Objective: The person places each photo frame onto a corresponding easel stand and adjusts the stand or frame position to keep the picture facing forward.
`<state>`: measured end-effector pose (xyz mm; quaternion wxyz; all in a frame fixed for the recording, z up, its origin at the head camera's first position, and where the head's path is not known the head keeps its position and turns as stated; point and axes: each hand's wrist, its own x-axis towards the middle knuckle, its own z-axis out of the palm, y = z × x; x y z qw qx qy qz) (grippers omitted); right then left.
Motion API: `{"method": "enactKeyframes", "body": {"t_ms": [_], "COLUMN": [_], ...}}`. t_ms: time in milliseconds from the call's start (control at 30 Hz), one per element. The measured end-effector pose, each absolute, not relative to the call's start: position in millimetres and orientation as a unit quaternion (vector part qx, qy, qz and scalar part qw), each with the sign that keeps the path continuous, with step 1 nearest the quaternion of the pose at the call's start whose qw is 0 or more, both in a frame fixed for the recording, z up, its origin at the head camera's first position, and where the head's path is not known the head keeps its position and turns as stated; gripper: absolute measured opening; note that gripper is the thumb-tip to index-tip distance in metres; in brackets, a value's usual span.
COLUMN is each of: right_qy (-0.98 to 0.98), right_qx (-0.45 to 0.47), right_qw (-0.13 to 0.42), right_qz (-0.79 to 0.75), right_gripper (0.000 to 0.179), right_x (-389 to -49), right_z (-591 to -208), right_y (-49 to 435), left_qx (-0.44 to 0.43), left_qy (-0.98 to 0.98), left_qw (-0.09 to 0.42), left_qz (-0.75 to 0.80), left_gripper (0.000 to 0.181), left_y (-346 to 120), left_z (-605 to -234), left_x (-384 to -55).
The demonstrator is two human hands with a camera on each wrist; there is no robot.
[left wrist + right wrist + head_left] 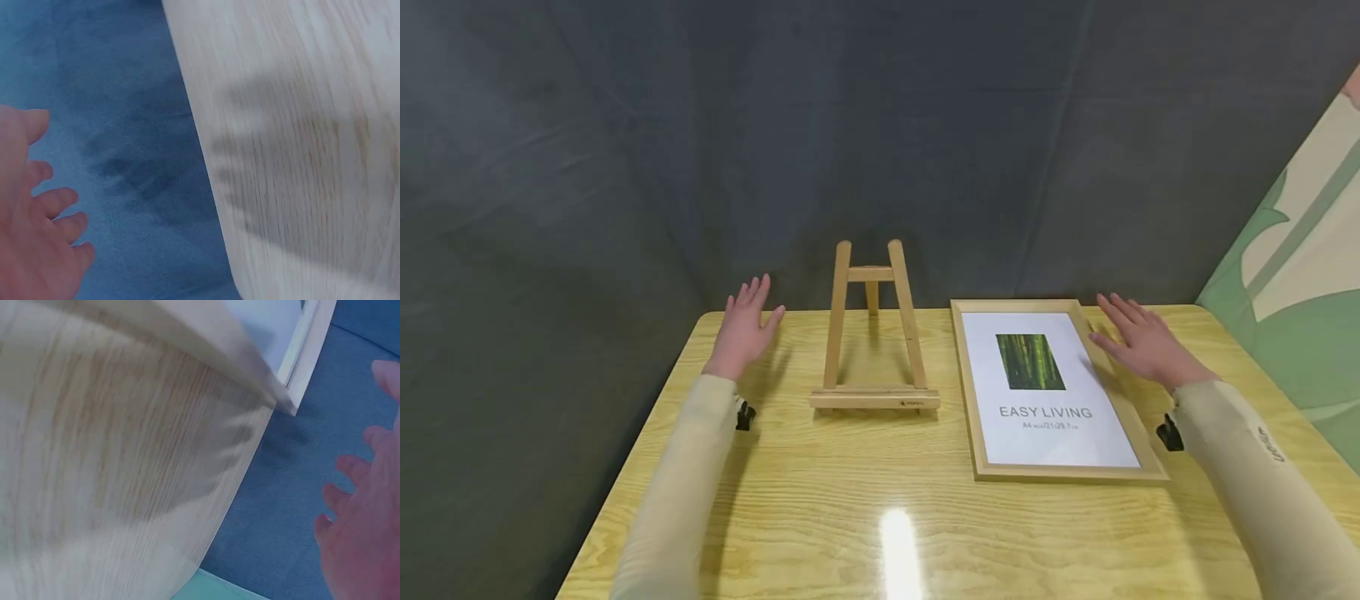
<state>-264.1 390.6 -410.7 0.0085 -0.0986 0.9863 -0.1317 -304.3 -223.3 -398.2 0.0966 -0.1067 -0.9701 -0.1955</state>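
My left hand hovers over the table's far left corner with its fingers straight and nothing in them. To its right stands a small wooden easel, its ledge facing me. A picture frame with a light wood border lies flat on the right part of the table, its insert showing a green forest picture and the words EASY LIVING. Just beyond the frame's right side, my right hand is held in the air, fingers extended and holding nothing. In the right wrist view that hand appears apart from the frame's corner.
The wood-grain table ends at a dark cloth backdrop behind and on the left. A green and cream patterned panel borders the right side. Light glares off the table's near middle.
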Motion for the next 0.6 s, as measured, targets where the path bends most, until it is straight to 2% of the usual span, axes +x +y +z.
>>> {"method": "enactKeyframes", "body": {"t_ms": [200,400,600], "right_qy": [0.978,0.954,0.925], "right_qx": [-0.093,-0.064,-0.044], "right_qw": [-0.002,0.030,0.059], "right_qz": [-0.185,-0.293,-0.374], "right_gripper": [0.082,0.079,0.076], "right_x": [-264.5,-259.2,-250.2], "right_z": [-404.5,-394.7,-385.3], "right_y": [385.6,379.4,375.7], "left_qx": [-0.104,-0.098,-0.080], "left_qy": [-0.950,-0.918,-0.872], "left_qw": [0.085,0.091,0.066], "left_qz": [-0.283,-0.373,-0.478], "left_gripper": [0.069,0.068,0.066], "left_y": [-227.3,-230.1,-229.6], "left_z": [-391.9,-380.5,-369.0], "left_x": [-295.8,-288.6,-281.6]}}
